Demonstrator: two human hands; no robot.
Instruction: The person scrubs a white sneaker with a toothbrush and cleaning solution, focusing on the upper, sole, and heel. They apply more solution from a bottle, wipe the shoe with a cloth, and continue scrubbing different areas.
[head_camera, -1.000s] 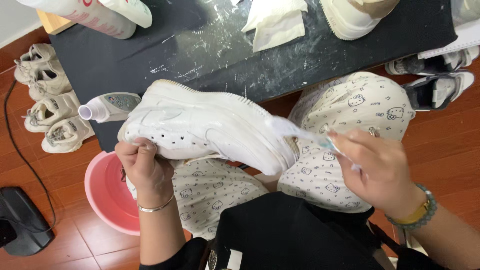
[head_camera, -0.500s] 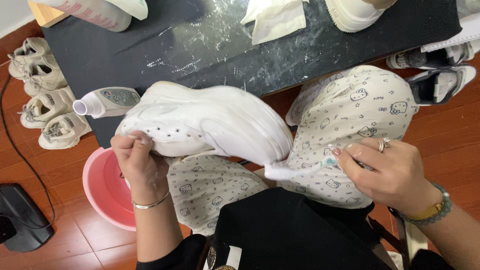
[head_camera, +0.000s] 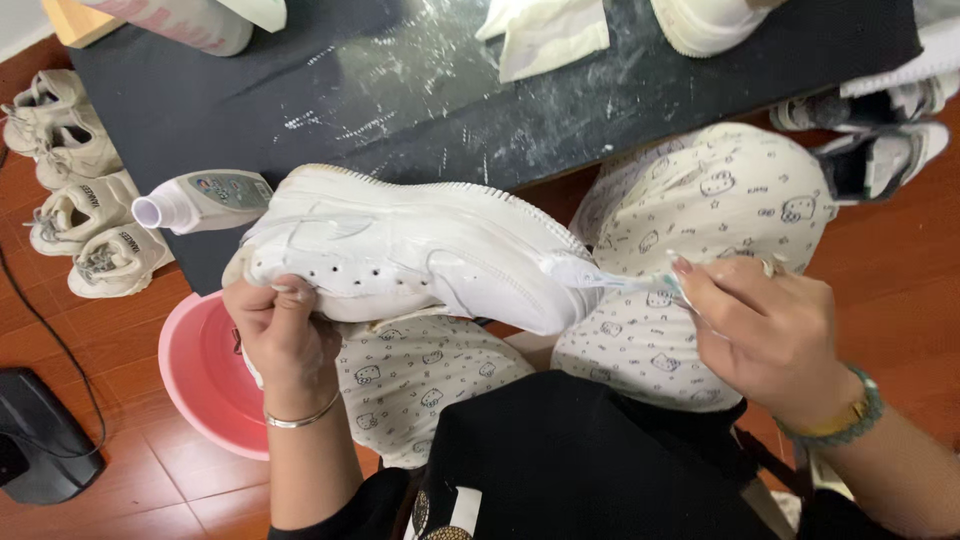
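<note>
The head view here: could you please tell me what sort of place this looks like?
Probably a room at home, used as a shoe-cleaning spot. A low black table stands on a reddish wooden floor, pairs of worn sneakers line up beside it, and a pink basin sits by the person's knees.

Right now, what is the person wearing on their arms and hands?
Both forearms are bare, with no gloves. The left hand has a thin silver bangle at the wrist. The right hand has a beaded bracelet, greenish with a yellow part, and long pale nails. Black sleeves start near the elbows.
</note>
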